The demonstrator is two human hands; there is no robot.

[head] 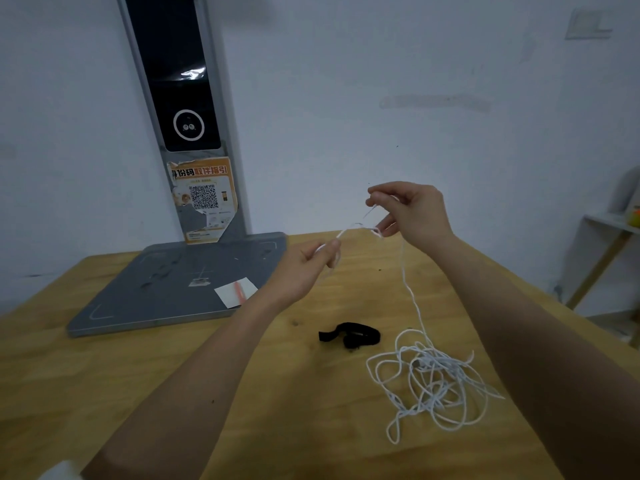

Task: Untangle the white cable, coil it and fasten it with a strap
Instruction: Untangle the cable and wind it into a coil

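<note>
A thin white cable (429, 379) lies mostly in a loose tangle on the wooden table at the right. One strand rises from the tangle up to my hands, which are raised above the table. My left hand (308, 268) pinches the cable near its end between thumb and fingers. My right hand (412, 211), higher and to the right, pinches the same strand, and a short stretch of it spans between the two hands. A black strap (349, 334) lies flat on the table, left of the tangle and below my hands.
A grey stand with a flat base plate (166, 292) and a tall dark screen column (180, 98) occupies the table's far left; a small white card (235, 292) lies on the plate. A white shelf (613, 226) stands off to the right, beyond the table edge.
</note>
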